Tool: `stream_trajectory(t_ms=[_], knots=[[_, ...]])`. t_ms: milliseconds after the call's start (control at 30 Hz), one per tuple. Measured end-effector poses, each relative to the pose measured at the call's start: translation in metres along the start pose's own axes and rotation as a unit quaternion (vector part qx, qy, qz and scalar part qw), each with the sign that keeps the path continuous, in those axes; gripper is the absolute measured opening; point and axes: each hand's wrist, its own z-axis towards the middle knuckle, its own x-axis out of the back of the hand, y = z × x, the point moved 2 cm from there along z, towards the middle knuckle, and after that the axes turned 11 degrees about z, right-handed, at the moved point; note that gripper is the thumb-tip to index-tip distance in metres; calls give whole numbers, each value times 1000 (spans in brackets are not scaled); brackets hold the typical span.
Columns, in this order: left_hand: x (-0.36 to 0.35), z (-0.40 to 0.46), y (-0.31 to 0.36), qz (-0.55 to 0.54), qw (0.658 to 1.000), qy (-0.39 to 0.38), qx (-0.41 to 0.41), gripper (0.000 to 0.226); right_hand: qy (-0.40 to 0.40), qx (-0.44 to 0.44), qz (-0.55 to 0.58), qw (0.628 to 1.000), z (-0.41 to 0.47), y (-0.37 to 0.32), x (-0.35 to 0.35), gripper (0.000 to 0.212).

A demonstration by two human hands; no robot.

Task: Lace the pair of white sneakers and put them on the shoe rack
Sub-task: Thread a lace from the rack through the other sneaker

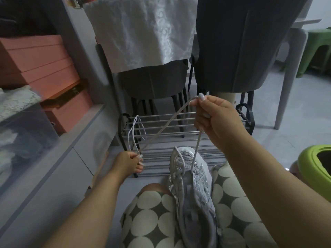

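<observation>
A white sneaker [192, 190] with sparkly mesh lies between my knees on my lap, toe pointing away from me. A white lace [162, 128] runs taut from my left hand [129, 162] up to my right hand [217, 120], then drops down into the sneaker's eyelets. My right hand pinches the lace high above the shoe. My left hand grips the lace's other part low at the left, near the rack's corner. A second white lace [135, 129] hangs over the low metal shoe rack [179, 154] on the floor ahead. The other sneaker is not in view.
Two dark chairs [238, 51] stand behind the rack, one draped with a white cloth [143, 31]. Pink boxes [44, 68] and a grey cabinet [53, 176] fill the left. A green stool [317, 51] stands far right, and a green bin [317, 165] at my right.
</observation>
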Motion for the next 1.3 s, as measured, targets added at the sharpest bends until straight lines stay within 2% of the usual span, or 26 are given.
stream_trajectory(t_ms=[133,300,333,367,433,467,500,567,700,767,833,933,1033,1233,1300], knots=[[-2,-16,1,-87,996,-3,37,23,-19,-37,-74,996,3,0,-1,28],[-4,-54,9,-236,971,-29,34,14,-128,-92,-160,974,-1,11,-26,24],[-5,-63,9,-263,963,-35,43,11,-143,-89,-206,964,-1,14,-32,24],[-7,-72,10,-294,953,-44,55,9,-155,-72,-289,942,0,17,-36,24],[-10,-89,11,-360,927,-68,80,11,-176,-28,-477,861,5,27,-43,30],[-11,-97,12,-381,917,-78,88,11,-176,-11,-536,826,7,32,-42,33],[-12,-103,12,-388,913,-84,92,12,-167,-1,-563,809,8,36,-39,33],[-15,-112,12,-378,917,-90,89,12,-141,5,-565,813,5,41,-28,31],[-27,-120,14,-317,944,-64,64,10,-103,-39,-499,859,-22,58,4,31],[-35,-121,16,-279,958,-47,40,9,-93,-41,-490,866,-36,68,18,37],[-41,-121,20,-245,969,-33,14,9,-88,-11,-508,857,-45,76,28,43],[-45,-120,23,-214,976,-9,-24,9,-124,29,-524,842,-55,81,37,46],[-48,-119,23,-171,984,-4,-50,11,-153,50,-534,830,-63,84,44,58],[-52,-118,25,-111,990,-5,-90,9,-200,51,-582,786,-72,85,41,71],[-53,-118,25,-99,991,-1,-95,10,-200,47,-588,783,-72,86,38,73]])
